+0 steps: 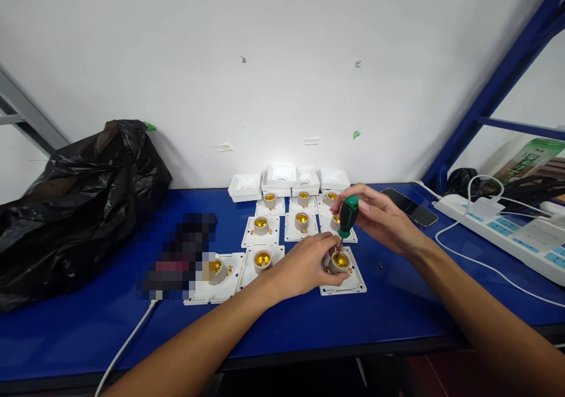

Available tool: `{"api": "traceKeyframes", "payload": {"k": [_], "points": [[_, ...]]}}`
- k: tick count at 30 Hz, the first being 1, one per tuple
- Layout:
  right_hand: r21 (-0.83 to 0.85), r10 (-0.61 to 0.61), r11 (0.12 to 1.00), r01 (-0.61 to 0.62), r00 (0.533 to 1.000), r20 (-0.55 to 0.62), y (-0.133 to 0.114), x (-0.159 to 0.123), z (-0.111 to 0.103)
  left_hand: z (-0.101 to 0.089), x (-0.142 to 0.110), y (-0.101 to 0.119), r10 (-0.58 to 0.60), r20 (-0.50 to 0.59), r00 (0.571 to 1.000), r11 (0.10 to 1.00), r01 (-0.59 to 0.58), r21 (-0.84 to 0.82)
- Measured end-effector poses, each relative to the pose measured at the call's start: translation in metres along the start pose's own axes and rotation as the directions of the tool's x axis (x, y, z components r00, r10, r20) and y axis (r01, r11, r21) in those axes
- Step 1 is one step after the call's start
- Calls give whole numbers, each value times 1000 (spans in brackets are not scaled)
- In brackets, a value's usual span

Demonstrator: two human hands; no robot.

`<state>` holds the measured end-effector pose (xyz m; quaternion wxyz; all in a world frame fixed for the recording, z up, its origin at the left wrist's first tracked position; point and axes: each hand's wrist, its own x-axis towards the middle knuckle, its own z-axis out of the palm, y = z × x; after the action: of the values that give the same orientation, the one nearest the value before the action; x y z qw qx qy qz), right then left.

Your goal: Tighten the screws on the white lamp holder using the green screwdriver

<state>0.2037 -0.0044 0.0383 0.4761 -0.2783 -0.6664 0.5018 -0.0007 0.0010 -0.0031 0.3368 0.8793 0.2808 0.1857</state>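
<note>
Lamp socket (341, 261) is sitting on the blue bench (397, 308); left hand (304, 264) is gripping it, right hand (379, 217) is holding a green screwdriver (347, 215) in it.

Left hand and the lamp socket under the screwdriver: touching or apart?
Touching. The head view shows the left hand's fingers wrapped against the socket, no gap between them.

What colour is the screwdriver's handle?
Green with black, on the screwdriver in the right hand; head view.
</note>
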Motion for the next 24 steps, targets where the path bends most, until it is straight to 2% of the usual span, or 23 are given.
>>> {"api": "traceKeyframes", "payload": {"k": [5,8,10,13,15,20,22,24], "points": [[-156,-173,977,149,973,-155,-1,5,-1,-1,-1,0,13,4,1000,1000,-14,18],[-255,-258,944,211,951,-168,0,7,-4,-1,-1,0,16,1,1000,1000,-16,24],[-261,-227,947,186,964,-137,0,6,-7,-2,-1,1,11,2,1000,1000,-11,23],[-221,-87,973,70,994,-66,2,3,-11,-2,-1,1,-2,12,1000,1000,2,14],[-196,-51,980,41,998,-43,3,2,-11,-2,-1,0,-6,19,1000,1000,6,14],[-223,-218,956,189,969,-115,3,6,-6,0,0,-2,4,14,1000,999,-5,42],[-222,-229,954,203,968,-98,3,5,-5,0,-1,-2,4,13,1000,999,-5,44],[-206,-187,963,175,981,-40,3,3,-4,0,-1,-2,7,6,1000,999,-7,42]]}}
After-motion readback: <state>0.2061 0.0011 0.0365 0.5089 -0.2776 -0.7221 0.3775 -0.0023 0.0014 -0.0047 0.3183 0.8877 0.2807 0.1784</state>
